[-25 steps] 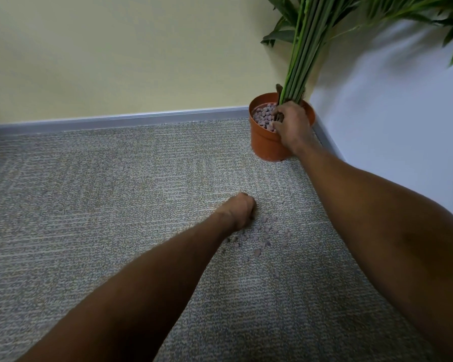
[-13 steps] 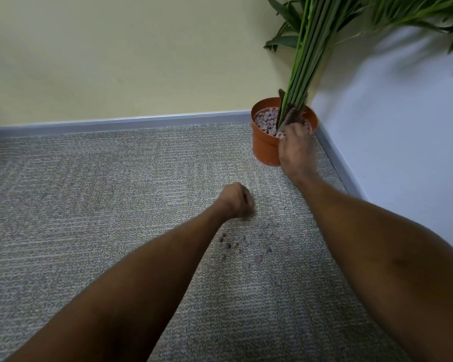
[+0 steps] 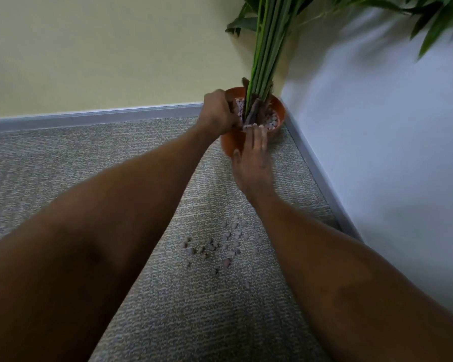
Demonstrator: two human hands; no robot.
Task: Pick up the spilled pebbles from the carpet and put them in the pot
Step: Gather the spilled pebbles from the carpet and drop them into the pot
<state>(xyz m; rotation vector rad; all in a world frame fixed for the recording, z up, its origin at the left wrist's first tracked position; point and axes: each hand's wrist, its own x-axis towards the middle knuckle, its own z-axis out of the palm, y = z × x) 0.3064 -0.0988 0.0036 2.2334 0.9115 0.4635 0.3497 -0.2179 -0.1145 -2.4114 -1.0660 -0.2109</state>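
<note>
Several small grey-pink pebbles [image 3: 226, 244] lie scattered on the carpet between my forearms. The orange plastic pot [image 3: 279, 107] stands in the room's corner, with more pebbles [image 3: 272, 122] inside it around the plant's stems. My left hand [image 3: 217, 113] is over the pot's left rim with its fingers curled in a loose fist; whatever it holds is hidden by the fingers. My right hand [image 3: 252, 158] is open and lies against the pot's front wall, its fingertips at the rim.
Tall green plant stems [image 3: 264, 58] rise from the pot, and leaves spread overhead to the right. A grey skirting strip [image 3: 115, 114] runs along the yellow wall, and another runs along the white wall [image 3: 377, 126] on the right. Grey carpet [image 3: 63, 158] stretches to the left.
My left fist has lifted off the spilled pebbles and travelled up to the pot's left rim. My right hand has slid from the rim down onto the pot's front wall, fingers spread.
</note>
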